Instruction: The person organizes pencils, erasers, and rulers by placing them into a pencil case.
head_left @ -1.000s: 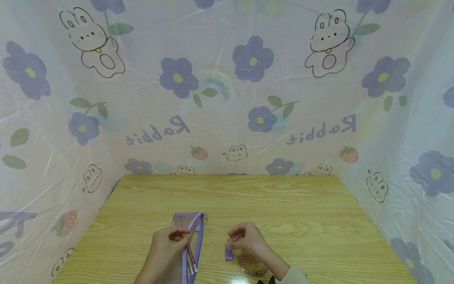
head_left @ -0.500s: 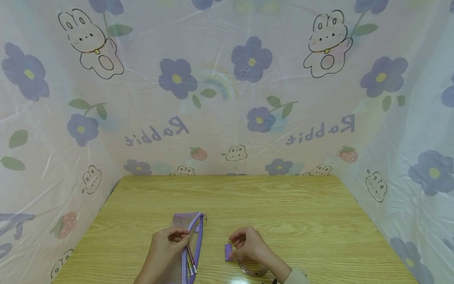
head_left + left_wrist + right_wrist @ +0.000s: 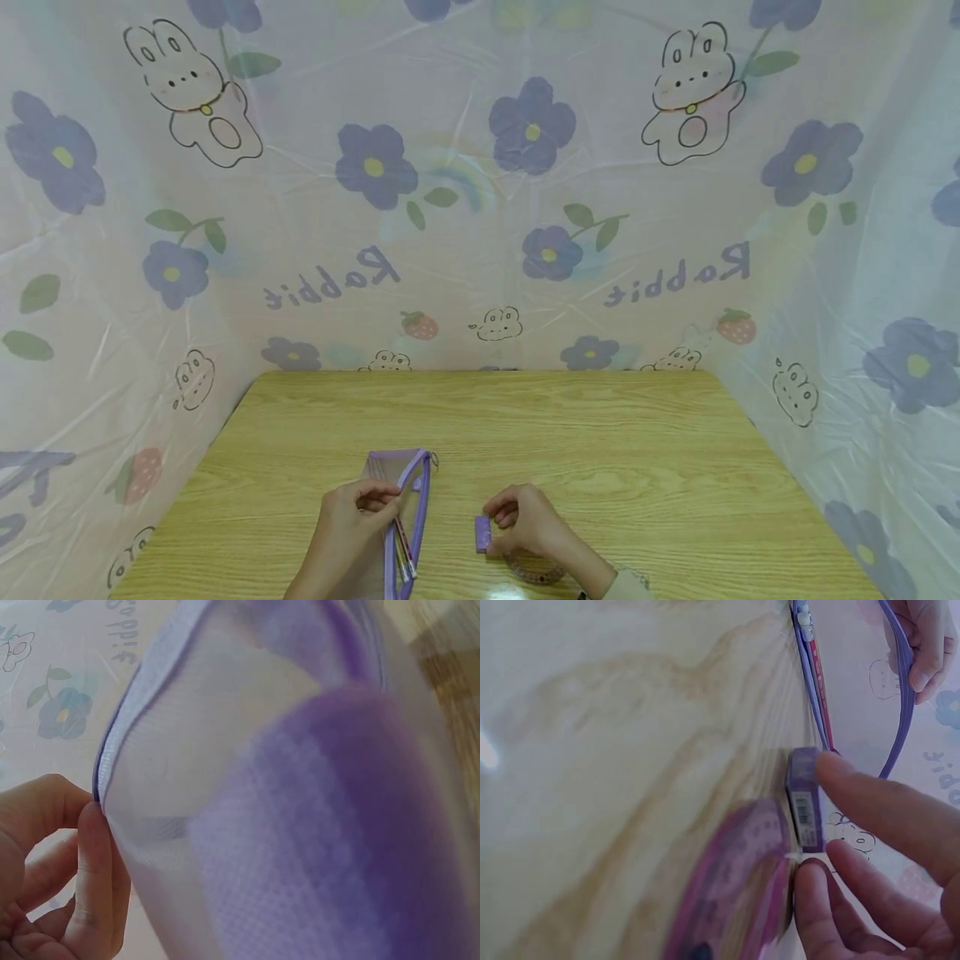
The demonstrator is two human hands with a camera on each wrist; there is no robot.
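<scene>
My left hand (image 3: 358,512) pinches the zipper edge of a purple mesh pencil case (image 3: 424,517), holding its mouth apart. Two pencils (image 3: 405,546) lie inside, along with a small purple item (image 3: 417,482) near the far end. To the right, a purple eraser (image 3: 482,534) with a barcode label lies on the table. Thumb and index finger of my right hand (image 3: 531,523) pinch it at its two ends; in the right wrist view the thumb overlaps one end of the eraser (image 3: 805,806). Beneath that hand is a transparent pink protractor (image 3: 538,577), partly hidden.
The wood-grain table (image 3: 600,433) reaches back to a patterned curtain (image 3: 465,233) that encloses it behind and at both sides. A metal ring (image 3: 434,461) hangs at the far corner of the pencil case. A dark object (image 3: 582,595) shows beside the right sleeve.
My right hand has come slightly down and its thumb has drawn back to the eraser's near end, with the fingers at the far end. The left hand keeps its place on the pencil case.
</scene>
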